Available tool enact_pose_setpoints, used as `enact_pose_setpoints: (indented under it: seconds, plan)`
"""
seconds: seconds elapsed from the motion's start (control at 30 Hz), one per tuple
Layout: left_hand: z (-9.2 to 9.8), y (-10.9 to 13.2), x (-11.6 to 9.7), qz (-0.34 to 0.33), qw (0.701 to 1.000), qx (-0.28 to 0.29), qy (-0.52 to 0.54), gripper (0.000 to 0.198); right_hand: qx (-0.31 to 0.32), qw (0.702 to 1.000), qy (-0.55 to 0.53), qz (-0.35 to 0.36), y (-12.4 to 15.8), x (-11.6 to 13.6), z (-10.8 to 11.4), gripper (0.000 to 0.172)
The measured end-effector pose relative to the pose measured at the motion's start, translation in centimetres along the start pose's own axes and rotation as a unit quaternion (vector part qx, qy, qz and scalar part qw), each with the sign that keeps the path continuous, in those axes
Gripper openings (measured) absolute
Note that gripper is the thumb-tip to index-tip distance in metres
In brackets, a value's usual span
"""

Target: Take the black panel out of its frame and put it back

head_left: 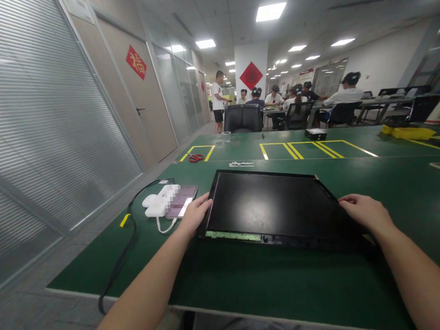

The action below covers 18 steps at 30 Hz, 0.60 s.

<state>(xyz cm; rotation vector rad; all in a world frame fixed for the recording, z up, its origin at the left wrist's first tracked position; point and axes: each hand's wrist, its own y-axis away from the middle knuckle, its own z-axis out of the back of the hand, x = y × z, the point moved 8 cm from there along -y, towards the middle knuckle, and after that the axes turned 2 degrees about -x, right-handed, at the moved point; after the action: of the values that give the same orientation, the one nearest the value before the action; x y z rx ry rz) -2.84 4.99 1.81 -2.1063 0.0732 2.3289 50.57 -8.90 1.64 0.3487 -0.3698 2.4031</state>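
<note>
A black flat display panel lies on the green table in front of me, with a strip of green circuit board showing along its near edge. My left hand rests against the panel's left edge, fingers curled over the rim. My right hand lies on the panel's right near corner, fingers bent around that edge. Both hands grip the panel from opposite sides.
A phone and white power bank with a black cable lie left of the panel. Red scissors, small parts and a black box sit farther back. Several people sit at distant desks.
</note>
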Motion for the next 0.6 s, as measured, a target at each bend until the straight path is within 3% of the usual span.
enact_pose_setpoints:
  seconds: [0.17,0.33,0.6]
  plan:
    - [-0.6,0.6,0.5,0.056,0.996,0.012,0.068,0.057,0.031,0.999,0.003,-0.014,0.3,0.1,-0.2,0.038]
    - [-1.0,1.1,0.5,0.1,0.988,0.004,0.115,0.058,0.037,0.999,0.004,-0.012,0.2,0.1,-0.3,0.038]
    - [-0.9,0.8,1.1,0.112,0.986,-0.016,0.125,0.058,0.032,0.999,-0.017,0.014,-0.7,-0.5,-1.6,0.035]
